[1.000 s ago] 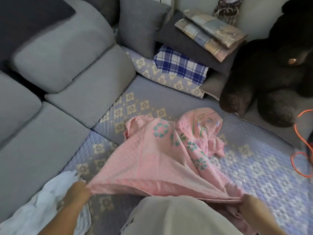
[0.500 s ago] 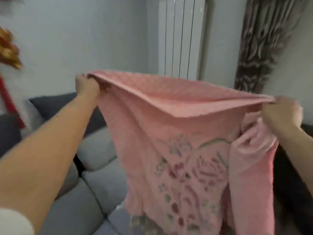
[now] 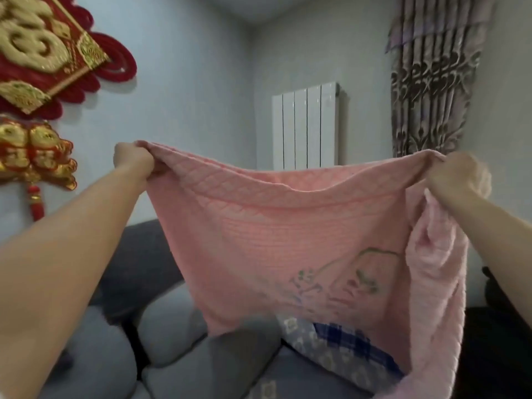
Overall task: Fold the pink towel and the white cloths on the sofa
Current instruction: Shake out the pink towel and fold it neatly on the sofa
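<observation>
Step in hand: judged to be spreading the pink towel (image 3: 267, 240) in the air, squaring it before the first fold.
Towel position: lifted clear of the grey sofa (image 3: 184, 352), strung between both raised hands, hanging in front of the white radiator (image 3: 305, 125) and the patterned curtain (image 3: 429, 82).
Towel shape: top edge sagging in a shallow curve; left side hanging flat; right side bunched into a long doubled strip trailing low.
Doing it well: pull the hands apart until the top hem runs straight; shake once to free the bunched right side; check that both grips sit on true corners, doubtful on the right; then bring corner to corner for an even halving.
Risk: folding with the right side gathered likely gives a lopsided, lumpy fold.
Left hand (image 3: 134, 161): fingers curled tight, pinching the upper left corner, cloth gathered in the fist.
Right hand (image 3: 452, 175): blurred, fingers curled over the upper right edge, gripping a wad of cloth, not a clean corner.
White cloths: out of view here.
Nearby: blue plaid cloth (image 3: 345, 338) on floral bedding below the towel; red and gold wall ornament (image 3: 43, 53) at the left.
</observation>
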Demonstrator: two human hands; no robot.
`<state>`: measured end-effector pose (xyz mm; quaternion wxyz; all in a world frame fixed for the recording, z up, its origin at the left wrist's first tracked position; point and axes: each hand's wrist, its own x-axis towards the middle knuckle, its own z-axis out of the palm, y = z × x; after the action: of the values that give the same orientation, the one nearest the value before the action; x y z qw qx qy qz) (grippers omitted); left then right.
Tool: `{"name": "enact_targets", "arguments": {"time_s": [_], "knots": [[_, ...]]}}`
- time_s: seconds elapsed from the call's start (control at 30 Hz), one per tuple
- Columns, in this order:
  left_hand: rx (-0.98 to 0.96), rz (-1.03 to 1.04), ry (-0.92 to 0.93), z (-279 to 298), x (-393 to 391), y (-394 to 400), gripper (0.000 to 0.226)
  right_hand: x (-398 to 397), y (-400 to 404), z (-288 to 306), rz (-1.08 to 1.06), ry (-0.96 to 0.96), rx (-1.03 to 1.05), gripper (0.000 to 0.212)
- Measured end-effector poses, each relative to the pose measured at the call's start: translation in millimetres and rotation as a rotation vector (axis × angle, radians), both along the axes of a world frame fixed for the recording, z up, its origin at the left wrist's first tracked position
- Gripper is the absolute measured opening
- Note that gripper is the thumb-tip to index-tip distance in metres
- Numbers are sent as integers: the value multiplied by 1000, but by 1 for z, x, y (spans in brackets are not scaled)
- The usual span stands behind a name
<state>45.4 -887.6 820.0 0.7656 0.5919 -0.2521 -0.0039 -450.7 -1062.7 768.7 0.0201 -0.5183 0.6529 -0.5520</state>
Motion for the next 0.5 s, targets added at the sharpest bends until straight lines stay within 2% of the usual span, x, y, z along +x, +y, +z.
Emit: {"name": "enact_targets", "arguments": {"time_s": [0.13,0.23,0.3,0.37,0.43,0.5], "knots": [[-133,270,-112,34,-12,0,29,0,10,37,-58,-168,-171,50],[-156,361,-143,63,-16,-6,36,-4,18,64,-86,-180,-249,52],[-95,381,-136,70,-6,-12,42,-4,11,74,-66,-84,-205,52],[5,329,-48,58,16,-28,45,-4,-10,69,-12,77,-78,56],[123,218,76,23,43,-41,44,-3,-36,46,62,271,86,57],[158,114,177,-22,64,-48,47,-3,-60,11,133,444,202,65]]}}
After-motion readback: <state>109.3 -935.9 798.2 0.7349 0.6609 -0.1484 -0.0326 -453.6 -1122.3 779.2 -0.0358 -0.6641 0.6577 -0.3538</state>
